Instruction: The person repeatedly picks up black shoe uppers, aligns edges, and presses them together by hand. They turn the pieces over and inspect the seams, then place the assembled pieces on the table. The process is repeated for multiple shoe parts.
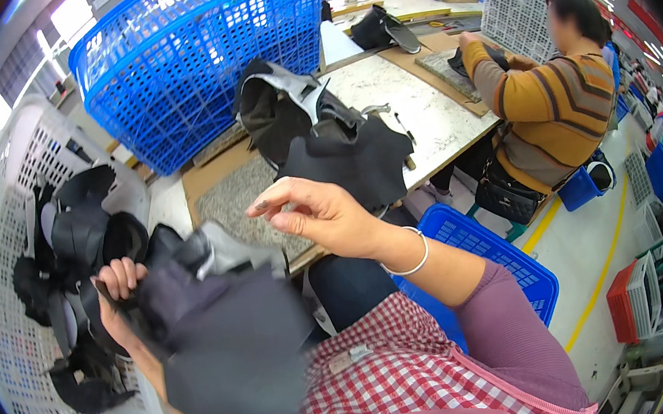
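My left hand (121, 282) is closed on the edge of a black shoe upper (234, 355), a floppy piece with grey lining showing at its top. The piece hangs in front of my checked apron and is blurred. My right hand (312, 213) is held over the grey work pad (237, 193) with nothing in it, its fingers loosely curled and apart from the thumb. Just beyond it, more black shoe uppers (346, 157) with grey lining lie heaped on the table. Beside my left hand, several black uppers (90, 216) fill a white basket.
The white basket (15, 345) stands at my left and a large blue crate (196, 68) at the back. A hammer (376, 109) and a pen lie on the white table (445, 130). A co-worker in a striped sweater (556, 111) sits at the right. Another blue basket (529, 279) is below my right arm.
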`<act>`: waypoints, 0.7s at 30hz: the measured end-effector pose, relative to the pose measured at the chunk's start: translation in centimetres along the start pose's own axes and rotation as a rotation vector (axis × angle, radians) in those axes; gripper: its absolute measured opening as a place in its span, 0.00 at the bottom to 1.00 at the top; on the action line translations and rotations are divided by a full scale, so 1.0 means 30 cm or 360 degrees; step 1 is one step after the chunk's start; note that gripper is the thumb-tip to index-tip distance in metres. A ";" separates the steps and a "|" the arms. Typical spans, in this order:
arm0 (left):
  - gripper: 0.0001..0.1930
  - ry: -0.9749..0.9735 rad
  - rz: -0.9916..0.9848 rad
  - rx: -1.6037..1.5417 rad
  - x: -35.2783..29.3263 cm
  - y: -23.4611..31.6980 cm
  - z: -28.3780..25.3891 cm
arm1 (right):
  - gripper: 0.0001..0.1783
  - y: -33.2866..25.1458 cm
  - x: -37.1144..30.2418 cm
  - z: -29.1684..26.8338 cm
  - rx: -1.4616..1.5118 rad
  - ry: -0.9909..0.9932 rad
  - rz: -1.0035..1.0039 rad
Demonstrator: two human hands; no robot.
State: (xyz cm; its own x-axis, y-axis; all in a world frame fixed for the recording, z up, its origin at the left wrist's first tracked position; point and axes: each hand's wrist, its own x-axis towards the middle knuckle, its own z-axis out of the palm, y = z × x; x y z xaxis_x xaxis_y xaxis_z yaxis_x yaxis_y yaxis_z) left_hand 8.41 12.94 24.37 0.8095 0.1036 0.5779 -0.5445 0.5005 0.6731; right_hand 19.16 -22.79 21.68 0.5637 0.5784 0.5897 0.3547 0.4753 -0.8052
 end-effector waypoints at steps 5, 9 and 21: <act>0.29 -0.0720 -0.0341 -0.1026 -0.048 -0.457 -0.269 | 0.30 0.121 -0.005 0.107 -0.0093 -0.0438 0.0048; 0.28 -0.0479 -0.0579 -0.1103 -0.123 -0.645 -0.229 | 0.22 0.147 0.012 0.163 -0.0140 -0.0707 0.0110; 0.21 0.0093 -0.0338 0.1282 -0.051 -0.192 0.006 | 0.17 0.094 0.199 -0.246 -0.0757 -0.0697 0.0263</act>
State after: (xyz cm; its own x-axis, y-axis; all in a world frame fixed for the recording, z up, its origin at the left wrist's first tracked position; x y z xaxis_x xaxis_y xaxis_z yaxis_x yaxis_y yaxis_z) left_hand 10.25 9.76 19.69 0.9106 0.1319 0.3918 -0.3516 -0.2514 0.9018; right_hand 29.03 -22.87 22.46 0.3197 0.8820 0.3462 0.6363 0.0709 -0.7682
